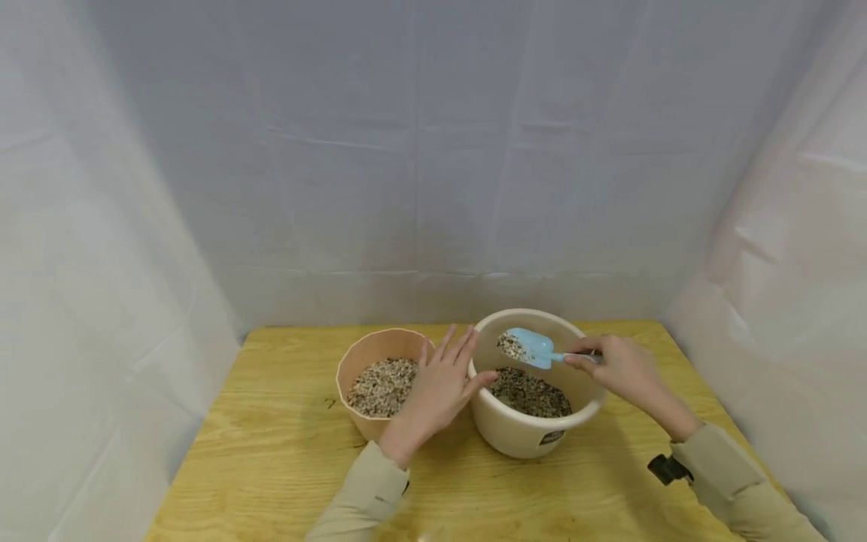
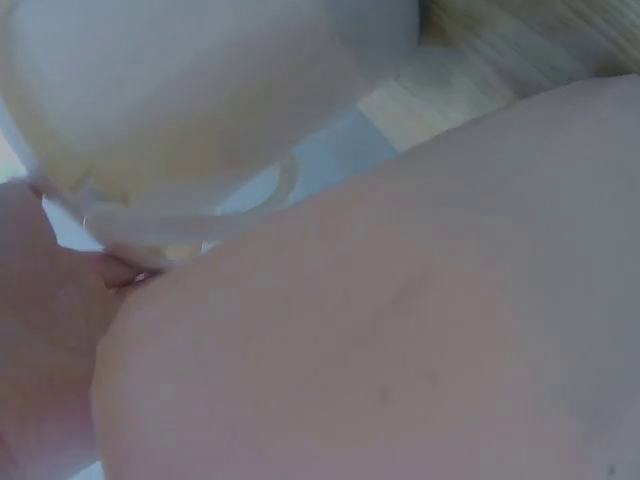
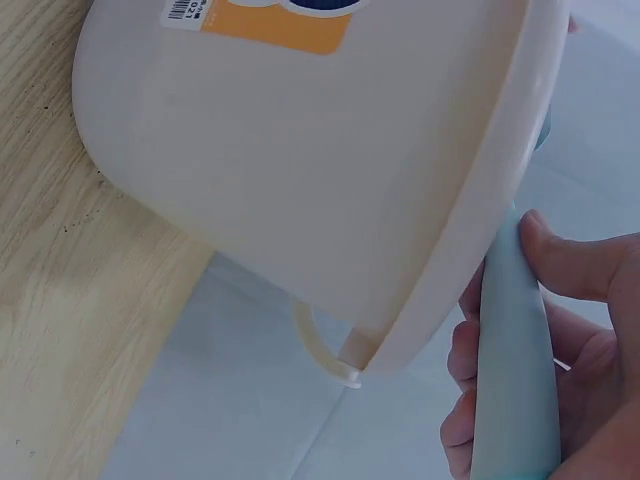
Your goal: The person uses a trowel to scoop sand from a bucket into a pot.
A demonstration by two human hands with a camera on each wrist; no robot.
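Scoop [image 1: 535,348]: light blue plastic, short-handled, part-filled with mixed brown and pale gravel; pinched at the handle by the right hand [image 1: 626,370], held above the cream bucket [image 1: 524,440]. Left hand [image 1: 436,391], fingers spread, is laid at the bucket's 9 o'clock rim, beside the peach pot [image 1: 352,365].

Staged recording booth, not a lived-in room. White sheeting [image 1: 420,165] hangs creased at 9, 12 and 3 o'clock, enclosing a bare light-wood table [image 1: 271,452] at 6 o'clock. Even, flat lighting.
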